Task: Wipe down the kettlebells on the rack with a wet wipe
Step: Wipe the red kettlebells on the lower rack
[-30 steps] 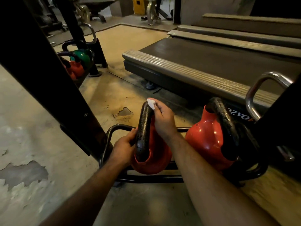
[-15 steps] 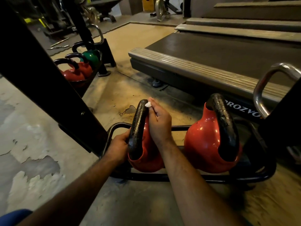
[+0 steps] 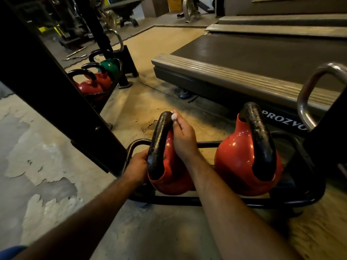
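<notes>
A: Head cam, status?
B: R hand (image 3: pixel 185 139) pinches small white wet wipe (image 3: pixel 174 116) atop black iron handle of red round kettlebell (image 3: pixel 170 177); L hand (image 3: pixel 137 167) grips its left side, on black tube rack (image 3: pixel 187 202).
A: Handling?
B: Prob heavy, rigid; steady by handle. Wipe's soft.

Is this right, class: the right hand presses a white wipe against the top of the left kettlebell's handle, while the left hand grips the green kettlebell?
Not quite. The head view shows the left hand holds the base of the same red kettlebell the right hand is wiping with the white wipe. The green kettlebell sits untouched on the far rack.
</notes>
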